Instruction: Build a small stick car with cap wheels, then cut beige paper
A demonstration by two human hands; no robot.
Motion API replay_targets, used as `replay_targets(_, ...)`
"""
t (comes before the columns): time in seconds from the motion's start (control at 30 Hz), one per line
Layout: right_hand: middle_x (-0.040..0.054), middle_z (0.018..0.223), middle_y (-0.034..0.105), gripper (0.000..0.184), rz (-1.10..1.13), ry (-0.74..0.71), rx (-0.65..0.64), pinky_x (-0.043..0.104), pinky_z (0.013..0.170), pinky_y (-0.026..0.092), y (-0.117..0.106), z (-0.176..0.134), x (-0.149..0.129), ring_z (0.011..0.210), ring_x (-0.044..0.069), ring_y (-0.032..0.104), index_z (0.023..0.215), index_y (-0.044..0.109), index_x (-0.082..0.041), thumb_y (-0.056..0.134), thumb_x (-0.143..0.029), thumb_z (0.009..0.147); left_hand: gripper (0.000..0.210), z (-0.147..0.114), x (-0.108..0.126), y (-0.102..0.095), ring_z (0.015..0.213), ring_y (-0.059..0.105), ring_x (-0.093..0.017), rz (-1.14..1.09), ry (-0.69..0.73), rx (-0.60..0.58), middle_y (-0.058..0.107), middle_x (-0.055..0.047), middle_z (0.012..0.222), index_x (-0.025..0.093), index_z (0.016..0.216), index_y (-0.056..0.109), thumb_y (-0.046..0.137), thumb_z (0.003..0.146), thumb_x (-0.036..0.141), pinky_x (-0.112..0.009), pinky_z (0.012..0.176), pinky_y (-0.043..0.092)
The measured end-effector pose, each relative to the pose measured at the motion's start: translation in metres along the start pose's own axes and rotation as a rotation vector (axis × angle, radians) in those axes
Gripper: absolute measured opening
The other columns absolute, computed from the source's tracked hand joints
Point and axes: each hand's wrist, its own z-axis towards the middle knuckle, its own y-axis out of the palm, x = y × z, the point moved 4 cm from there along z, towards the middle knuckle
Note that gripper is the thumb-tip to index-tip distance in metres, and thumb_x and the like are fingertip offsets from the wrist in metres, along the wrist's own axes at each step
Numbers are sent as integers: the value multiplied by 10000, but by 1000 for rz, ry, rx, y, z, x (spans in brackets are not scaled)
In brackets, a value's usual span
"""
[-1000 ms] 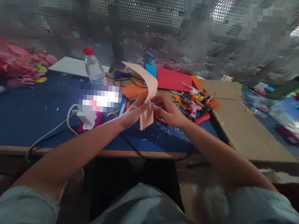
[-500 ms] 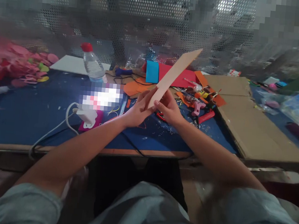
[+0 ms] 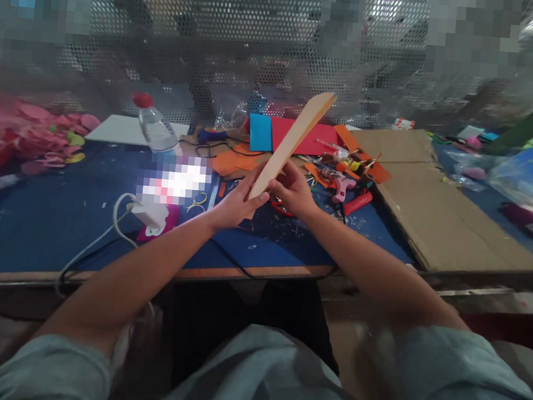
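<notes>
A long pale cream strip [image 3: 290, 146], which could be card or foam sheet, slants up and away over the blue table. Its far end curls slightly, and a yellowish edge shows along its right side. My left hand [image 3: 239, 205] grips the near end, thumb on top and fingers underneath. Higher up, my right hand [image 3: 294, 193] pinches the right edge, with its fingertips partly hidden behind the strip. Below the hands lie red-handled scissors [image 3: 282, 209], partly covered by my right hand.
A water bottle [image 3: 158, 128] and a white plug on a magenta power socket [image 3: 159, 222] stand to the left, with trailing cables. Pink petal-like pieces [image 3: 35, 124] are heaped far left. A pink glue gun [image 3: 342, 189] and cardboard [image 3: 451, 222] lie right.
The strip's far end has swung left and its edge has turned to show a yellowish side. Both hands have shifted slightly left in the view, still holding it.
</notes>
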Motion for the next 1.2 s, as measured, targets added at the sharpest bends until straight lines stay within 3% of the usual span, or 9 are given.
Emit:
replay_targets(0.17,15,895,668,712,-56,4,22,349,616,629,3,0,-5,767,203,649,1032,596,-297,893,-793,615,686,0,0,1,1518,458,-377,-77,-13,6,569,-79,1589,322,1474,613,828,854,521,-539,1278,399)
replay_targets(0.3,26,892,689,558,-79,-13,76,388,656,641,-2,1,-5,794,224,670,1002,628,-290,861,-709,717,708,-1,3,2,1533,457,-378,-163,-35,17,600,-88,1562,317,1482,598,816,857,569,-565,1302,356)
replay_targets(0.43,37,950,710,423,-103,-34,150,420,748,627,-11,4,-1,870,245,680,1000,640,-291,770,-628,779,720,-6,2,0,1469,553,-370,-328,-121,99,631,-83,1539,339,1521,542,801,877,532,-561,1217,478)
replay_targets(0.63,43,974,720,308,-17,20,272,386,822,595,-26,11,8,930,235,690,1012,620,-266,703,-478,804,778,-5,-5,-12,1419,609,-395,-520,-195,245,754,-128,1343,219,1490,545,801,834,552,-563,1141,538)
replay_targets(0.77,40,1018,693,222,-78,-4,355,379,922,583,-36,17,16,959,214,674,1006,573,-266,665,-405,859,759,-4,-2,-16,1426,603,-419,-536,-202,292,773,-160,1309,161,1442,572,787,811,523,-581,1126,537)
replay_targets(0.87,71,1189,655,343,-187,-42,457,415,984,583,-44,18,20,1025,224,662,1172,513,-279,669,-297,867,723,-4,-1,-16,1442,591,-422,-483,-206,297,766,-168,1322,168,1443,570,748,830,508,-602,1121,532)
replay_targets(1.0,144,1415,533,570,-503,-174,474,528,1016,582,-45,13,10,1166,294,620,1378,435,-294,693,-241,872,735,-4,-3,-15,1487,551,-404,-453,-147,302,737,-152,1372,209,1463,554,773,829,509,-591,1151,513)
replay_targets(1.13,127,1448,497,445,-812,-451,380,625,1206,432,-30,2,-16,1409,349,489,1290,581,-296,682,-191,869,720,-4,-7,-13,1480,554,-389,-483,-88,290,714,-135,1394,215,1448,581,826,813,448,-578,1193,486)
replay_targets(1.2,108,1466,491,379,-854,-486,328,637,1240,382,-23,-2,-22,1437,350,475,1226,637,-302,662,-168,873,699,-4,-6,-11,1469,561,-386,-504,-76,256,719,-130,1380,203,1440,595,824,819,428,-575,1201,482)
